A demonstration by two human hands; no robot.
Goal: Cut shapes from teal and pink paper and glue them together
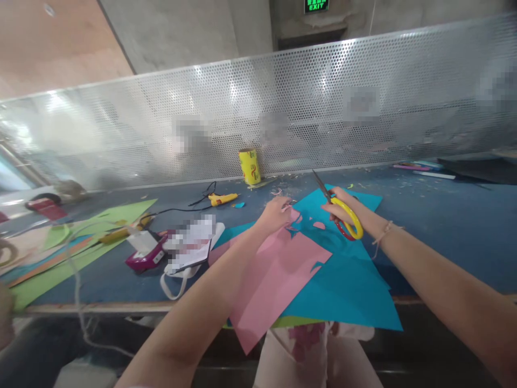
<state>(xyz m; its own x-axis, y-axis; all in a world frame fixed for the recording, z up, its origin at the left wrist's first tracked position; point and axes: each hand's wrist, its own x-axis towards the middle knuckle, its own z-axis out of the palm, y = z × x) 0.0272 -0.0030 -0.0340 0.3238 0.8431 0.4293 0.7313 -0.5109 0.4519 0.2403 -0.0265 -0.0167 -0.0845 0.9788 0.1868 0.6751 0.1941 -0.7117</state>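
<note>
My right hand [342, 203] is closed around a pair of scissors [346, 214] with yellow and red handles, the dark blades pointing up and away to the left. To its left, my left hand [277, 213] has its fingers curled in a pinch on a small piece of pink paper [296, 215]; the fingertips are partly hidden. Beneath my left forearm lies a large pink sheet [283, 264], with cut-outs along its edges. It rests on blue paper [343, 285]. A small rounded pink scrap [319, 225] lies on the blue paper between my hands.
Behind stand a yellow can-shaped container [249, 167] and a perforated metal partition [299, 102]. Left are a yellow glue gun [223, 199] with a black cord, a phone-like device [189, 248], a purple box [147, 260] and green paper [52, 275]. Pens [434, 174] lie at right.
</note>
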